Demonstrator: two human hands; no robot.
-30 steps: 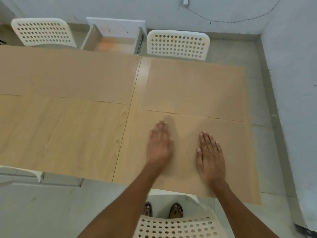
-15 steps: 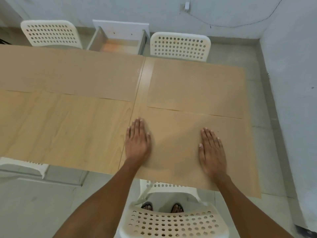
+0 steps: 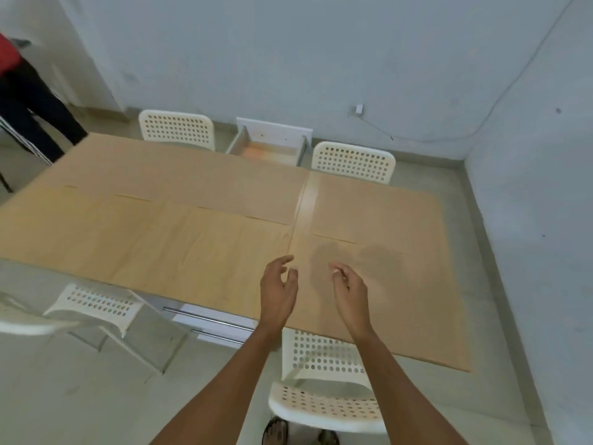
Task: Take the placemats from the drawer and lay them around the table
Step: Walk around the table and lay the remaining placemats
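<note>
The bare near-left corner of the light wooden table point(image 3: 160, 252) risks being skipped, since the left hand point(image 3: 278, 292) and right hand point(image 3: 349, 292) hover loosely curled and empty above the near-right thin tan placemat point(image 3: 385, 284), far from the open white drawer point(image 3: 268, 150).

- I'm seeing the table point(image 3: 208, 248) looking like pale matt wood grain
- placemats point(image 3: 378, 216) showing matt tan
- chairs point(image 3: 324, 358) looking like white perforated plastic
- drawer point(image 3: 272, 146) appearing white-painted

Dim, flat, bluish indoor light. Soft shadows of hands point(image 3: 309, 287) on table point(image 3: 199, 245) at centre. Motion blur lower left. Wide-angle bending at frame edges.
</note>
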